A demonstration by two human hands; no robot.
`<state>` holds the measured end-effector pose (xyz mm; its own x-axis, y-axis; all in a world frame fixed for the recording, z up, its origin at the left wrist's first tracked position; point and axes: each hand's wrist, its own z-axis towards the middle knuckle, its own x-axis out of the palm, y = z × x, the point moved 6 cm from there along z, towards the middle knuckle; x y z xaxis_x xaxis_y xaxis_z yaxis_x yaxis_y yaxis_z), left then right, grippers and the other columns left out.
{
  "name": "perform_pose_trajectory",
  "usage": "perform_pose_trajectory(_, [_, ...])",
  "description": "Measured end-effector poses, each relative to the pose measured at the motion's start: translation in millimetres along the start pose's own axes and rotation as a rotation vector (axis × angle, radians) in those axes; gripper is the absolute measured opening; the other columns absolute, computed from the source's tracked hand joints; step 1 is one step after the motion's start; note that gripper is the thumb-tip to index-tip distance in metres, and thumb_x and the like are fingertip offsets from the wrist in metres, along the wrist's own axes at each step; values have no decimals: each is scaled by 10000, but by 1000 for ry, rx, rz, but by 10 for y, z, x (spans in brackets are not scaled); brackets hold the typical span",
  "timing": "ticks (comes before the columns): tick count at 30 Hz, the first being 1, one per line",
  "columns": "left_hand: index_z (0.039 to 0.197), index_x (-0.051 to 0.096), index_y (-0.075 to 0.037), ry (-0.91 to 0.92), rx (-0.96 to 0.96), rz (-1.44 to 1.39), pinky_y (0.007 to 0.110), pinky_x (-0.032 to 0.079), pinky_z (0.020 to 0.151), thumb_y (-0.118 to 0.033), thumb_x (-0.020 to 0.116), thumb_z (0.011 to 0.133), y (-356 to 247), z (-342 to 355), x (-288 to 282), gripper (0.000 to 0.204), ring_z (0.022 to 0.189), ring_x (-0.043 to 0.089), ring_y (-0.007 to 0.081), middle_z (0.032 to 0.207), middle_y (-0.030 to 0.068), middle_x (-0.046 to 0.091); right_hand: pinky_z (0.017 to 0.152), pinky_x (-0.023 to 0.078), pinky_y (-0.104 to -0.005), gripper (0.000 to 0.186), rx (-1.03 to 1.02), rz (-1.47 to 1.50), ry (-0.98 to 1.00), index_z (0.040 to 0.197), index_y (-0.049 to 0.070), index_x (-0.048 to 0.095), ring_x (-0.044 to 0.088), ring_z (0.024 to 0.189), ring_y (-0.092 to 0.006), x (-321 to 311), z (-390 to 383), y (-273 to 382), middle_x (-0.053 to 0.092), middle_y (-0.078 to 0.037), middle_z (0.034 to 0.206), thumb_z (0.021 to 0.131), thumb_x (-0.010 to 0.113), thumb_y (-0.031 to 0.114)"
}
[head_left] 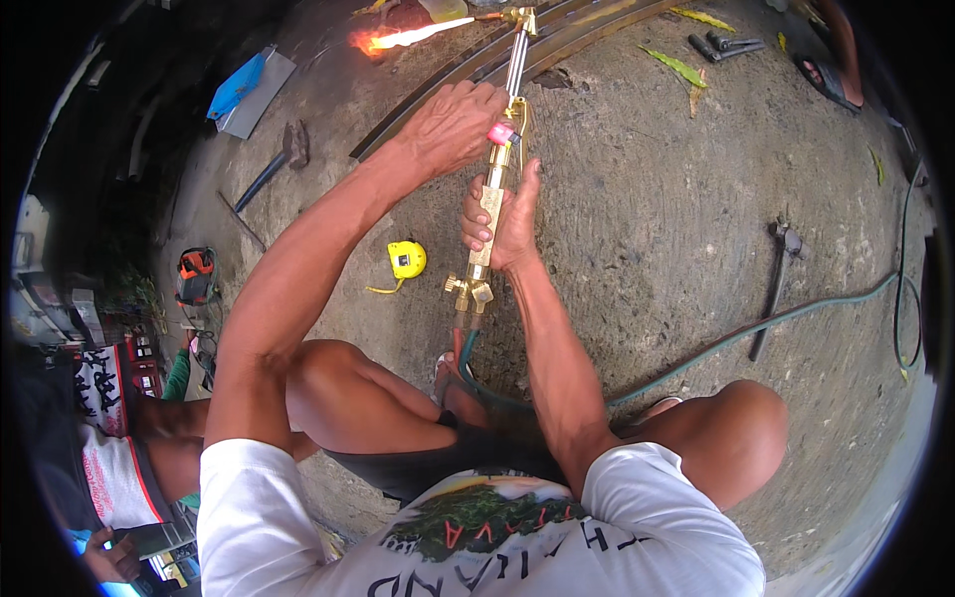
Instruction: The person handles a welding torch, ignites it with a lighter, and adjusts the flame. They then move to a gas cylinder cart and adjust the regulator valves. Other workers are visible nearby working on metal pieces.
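Observation:
A brass cutting torch [491, 204] points away from me, its angled head sending a bright orange flame [413, 36] off to the left. My right hand [512, 221] is wrapped round the torch's handle, thumb along its side. Higher up, my left hand [453, 124] is closed beside the torch tubes, with a small pink lighter [501, 134] showing at its lower edge against the torch; its fingertips are partly hidden. Below the handle, brass valves [470, 291] join a red hose and a green hose [741, 331].
Curved steel bars [587, 45] lie at the far side. On the concrete are a yellow tape measure [407, 261], a hammer [269, 177], another hammer [773, 289] and a blue-and-grey piece [251, 95]. Another person's foot [831, 80] stands far right; someone sits at left near an orange-black tool [196, 276].

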<state>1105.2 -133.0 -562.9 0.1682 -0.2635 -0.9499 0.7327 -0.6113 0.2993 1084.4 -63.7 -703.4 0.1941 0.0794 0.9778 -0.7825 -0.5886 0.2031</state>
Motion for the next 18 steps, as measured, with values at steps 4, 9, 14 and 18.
perform_pose_trajectory(4, [1190,562,-18,245,97,53,385,459,792,-207,649,834,-769,-423,-355,412,967,575,266,987,117,600,344,331,-263,873,-100,6,-289,763,128,489,349,372,-98,15,63,122,361,23,531,778,243,966])
perform_pose_trajectory(9, [1172,573,-52,293,405,223,328,446,767,-251,624,840,-1409,-1258,-317,390,914,557,186,933,51,559,339,348,-260,866,-63,68,33,790,127,501,364,372,-92,44,103,202,377,32,536,787,251,956])
perform_pose_trajectory(14, [1024,590,-79,259,543,344,312,438,747,-252,610,851,-1301,-1163,-207,246,883,551,164,918,31,555,337,350,-259,862,-96,63,36,792,130,497,364,368,-92,29,106,279,371,35,535,792,243,953])
perform_pose_trajectory(18, [855,591,-97,290,493,303,304,418,669,-248,618,850,-1236,-1161,-89,154,773,558,160,824,40,570,336,351,-263,859,-106,51,34,791,130,496,366,367,-97,65,91,276,369,31,533,796,242,950])
